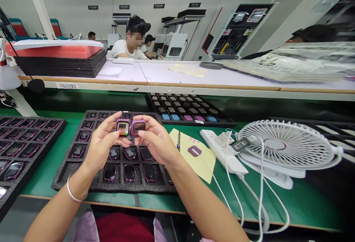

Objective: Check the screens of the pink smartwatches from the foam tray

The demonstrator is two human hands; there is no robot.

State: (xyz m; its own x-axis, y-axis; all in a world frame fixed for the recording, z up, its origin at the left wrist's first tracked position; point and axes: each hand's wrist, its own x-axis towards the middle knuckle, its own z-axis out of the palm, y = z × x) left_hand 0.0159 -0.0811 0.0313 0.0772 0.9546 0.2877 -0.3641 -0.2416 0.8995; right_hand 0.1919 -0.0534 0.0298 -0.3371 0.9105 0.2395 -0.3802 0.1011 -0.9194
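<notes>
My left hand (104, 140) pinches a purple smartwatch (122, 128) by its edges; its screen is lit with a colour picture. Right beside it, my right hand (155, 138) grips a second purple smartwatch (138, 127) with a dark screen. Both watches are held upright, side by side, with their screens facing me. Below them lies a black foam tray (66, 168), whose compartments hold several purple smartwatches, some with white text on their screens. My hands hide part of this tray. Neither watch has a strap that I can see.
Another foam tray (41, 157) of watches lies at left. To the right are a yellow sheet (206, 166) with a pen (179, 140) and a purple cabled piece (194, 151), a power strip (222, 153), loose white cables and a fan (288, 144). A shelf (155, 75) crosses behind; a co-worker (133, 44) sits beyond.
</notes>
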